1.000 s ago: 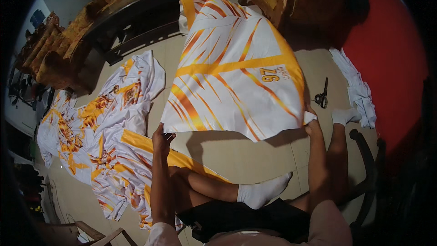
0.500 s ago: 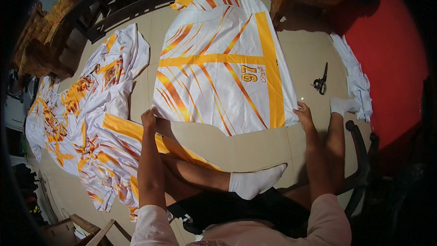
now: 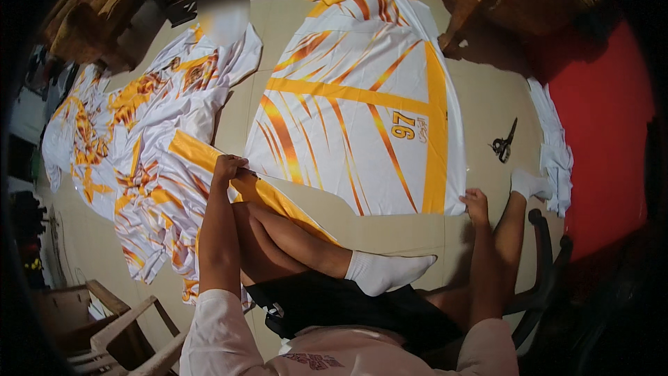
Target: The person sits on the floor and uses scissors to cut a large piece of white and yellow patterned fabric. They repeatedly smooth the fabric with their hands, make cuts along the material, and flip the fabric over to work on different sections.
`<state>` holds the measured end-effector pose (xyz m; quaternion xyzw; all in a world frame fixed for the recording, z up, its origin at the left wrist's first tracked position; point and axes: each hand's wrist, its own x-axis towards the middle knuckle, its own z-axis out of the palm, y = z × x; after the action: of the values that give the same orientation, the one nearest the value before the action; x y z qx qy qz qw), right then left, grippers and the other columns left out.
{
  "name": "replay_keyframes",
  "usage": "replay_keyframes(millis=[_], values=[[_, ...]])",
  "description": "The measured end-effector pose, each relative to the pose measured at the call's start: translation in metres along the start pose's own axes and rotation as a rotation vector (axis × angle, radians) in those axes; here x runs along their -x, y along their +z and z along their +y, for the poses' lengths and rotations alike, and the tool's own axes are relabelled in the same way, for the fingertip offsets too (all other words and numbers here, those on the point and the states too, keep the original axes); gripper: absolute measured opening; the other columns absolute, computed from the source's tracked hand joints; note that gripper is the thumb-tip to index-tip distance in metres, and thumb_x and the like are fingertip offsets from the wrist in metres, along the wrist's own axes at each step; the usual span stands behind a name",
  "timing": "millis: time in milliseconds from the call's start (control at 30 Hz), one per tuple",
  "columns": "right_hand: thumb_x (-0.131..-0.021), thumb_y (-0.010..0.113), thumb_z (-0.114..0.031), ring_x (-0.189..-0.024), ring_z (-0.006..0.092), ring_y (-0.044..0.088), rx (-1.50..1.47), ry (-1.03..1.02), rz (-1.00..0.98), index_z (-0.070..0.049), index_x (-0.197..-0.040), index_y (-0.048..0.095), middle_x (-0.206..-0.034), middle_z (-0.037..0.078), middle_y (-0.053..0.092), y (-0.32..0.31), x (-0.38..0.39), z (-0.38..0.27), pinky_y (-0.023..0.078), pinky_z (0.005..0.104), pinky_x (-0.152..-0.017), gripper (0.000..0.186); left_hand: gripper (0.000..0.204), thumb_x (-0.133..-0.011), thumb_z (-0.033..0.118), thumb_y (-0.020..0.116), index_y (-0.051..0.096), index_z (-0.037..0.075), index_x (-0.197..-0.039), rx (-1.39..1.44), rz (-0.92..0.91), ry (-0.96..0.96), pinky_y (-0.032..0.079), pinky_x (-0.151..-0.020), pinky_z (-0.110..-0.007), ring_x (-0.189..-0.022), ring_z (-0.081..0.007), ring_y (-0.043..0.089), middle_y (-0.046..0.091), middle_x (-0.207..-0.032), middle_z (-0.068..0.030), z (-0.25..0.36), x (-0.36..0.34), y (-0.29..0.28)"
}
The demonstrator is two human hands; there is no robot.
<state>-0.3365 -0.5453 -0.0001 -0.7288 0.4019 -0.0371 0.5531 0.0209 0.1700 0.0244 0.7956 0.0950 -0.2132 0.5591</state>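
A large panel of white shiny cloth (image 3: 334, 139) with orange flame streaks and yellow bands lies spread on the tiled floor before me. My left hand (image 3: 229, 167) pinches its near left corner, above a yellow-edged piece of cloth (image 3: 278, 205) beside my bent leg. At the near right corner, my right hand (image 3: 475, 205) holds the edge between thumb and fingers. The panel's far end is bunched in folds. To the left lies a crumpled heap of similar white and orange printed cloth (image 3: 149, 202).
Black-handled scissors (image 3: 504, 143) lie on the floor to the right. Beyond them are a strip of white cloth (image 3: 554, 150) and a red surface (image 3: 598, 97). Wooden furniture (image 3: 515, 0) stands at the far side, a wooden frame (image 3: 129, 327) at lower left. My legs stretch across the floor nearby.
The view has turned a little. Both hands have drawn the panel's near corners slightly toward me, and its near left edge now runs more pointed toward my left hand.
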Motion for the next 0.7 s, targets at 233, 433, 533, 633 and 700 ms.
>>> replay_keyframes(millis=[233,433,533,633,700], values=[[-0.084,0.079,-0.002,-0.068,0.0142,0.064,-0.042,0.103,-0.105,-0.005,-0.107,0.056,-0.088,0.006,0.067,0.023,0.044,0.005,0.053,0.0285,-0.056,0.033,0.017,-0.081,0.008,0.077,0.073,-0.007,-0.084,-0.327,0.136,0.097,0.053,-0.059,-0.033,-0.065,-0.0198,0.069,0.073,-0.076,-0.0131,-0.032,0.0,-0.028],[-0.079,0.083,-0.003,-0.067,0.0152,0.065,-0.007,0.08,-0.085,-0.001,-0.104,0.057,-0.083,0.008,0.068,0.003,0.062,0.027,0.054,0.03,-0.055,0.036,0.026,-0.077,0.019,0.08,0.074,-0.005,-0.079,-0.621,0.119,0.148,0.059,-0.069,-0.041,-0.074,-0.0307,0.074,0.074,-0.079,-0.0208,-0.054,-0.008,-0.007],[-0.075,0.087,-0.003,-0.07,0.0151,0.065,0.031,0.066,-0.294,-0.001,-0.099,0.057,-0.08,0.008,0.068,-0.006,0.048,0.036,0.054,0.0317,-0.059,0.038,0.034,-0.077,0.027,0.078,0.075,-0.003,-0.093,-0.85,0.143,0.167,0.059,-0.079,-0.045,-0.092,-0.0404,0.074,0.075,-0.096,-0.025,-0.069,-0.042,-0.045],[-0.074,0.088,-0.008,-0.066,0.0149,0.064,0.217,0.111,-0.431,-0.006,-0.091,0.058,-0.076,0.006,0.067,0.017,0.058,0.031,0.051,0.0328,-0.058,0.035,0.039,-0.078,0.029,0.074,0.075,0.0,-0.104,-1.058,0.261,0.001,0.058,-0.084,-0.047,-0.101,-0.0409,0.072,0.073,-0.109,-0.0242,-0.086,-0.046,-0.092],[-0.076,0.088,-0.013,-0.065,0.0142,0.063,0.372,0.078,-0.358,-0.008,-0.086,0.058,-0.074,0.004,0.067,0.027,0.067,0.023,0.049,0.0327,-0.057,0.032,0.04,-0.08,0.031,0.072,0.075,0.001,-0.106,-0.981,0.313,-0.059,0.058,-0.086,-0.048,-0.104,-0.0413,0.071,0.073,-0.11,-0.0251,-0.083,-0.04,-0.091]])
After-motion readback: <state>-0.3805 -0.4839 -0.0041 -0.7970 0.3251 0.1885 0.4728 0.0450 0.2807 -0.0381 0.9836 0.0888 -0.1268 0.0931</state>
